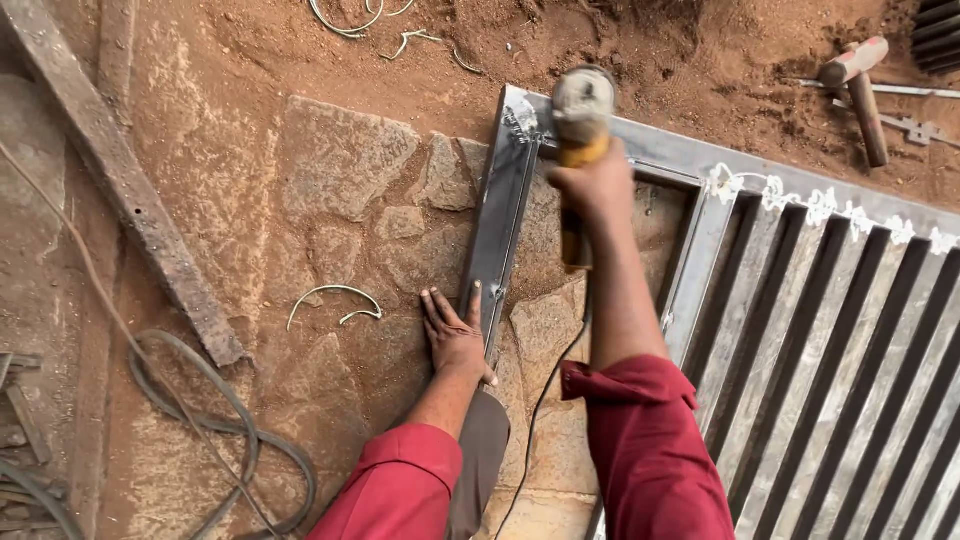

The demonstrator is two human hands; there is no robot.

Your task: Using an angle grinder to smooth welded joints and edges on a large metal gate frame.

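Observation:
A grey metal gate frame (497,225) lies flat on stone and red earth, its welded corner at the upper middle. My right hand (592,186) grips a yellow angle grinder (582,112), whose dusty head rests at that corner. My left hand (452,330) lies palm down on the stone, thumb against the frame's left bar. The grinder's black cord (545,395) trails back between my arms. Both sleeves are dark red.
Vertical bars with white weld marks (830,330) fill the gate at the right. A hammer (862,95) lies on the dirt at top right. A rusty steel bar (130,190) runs diagonally at left, with cables (235,430) and bent wire (335,295) nearby.

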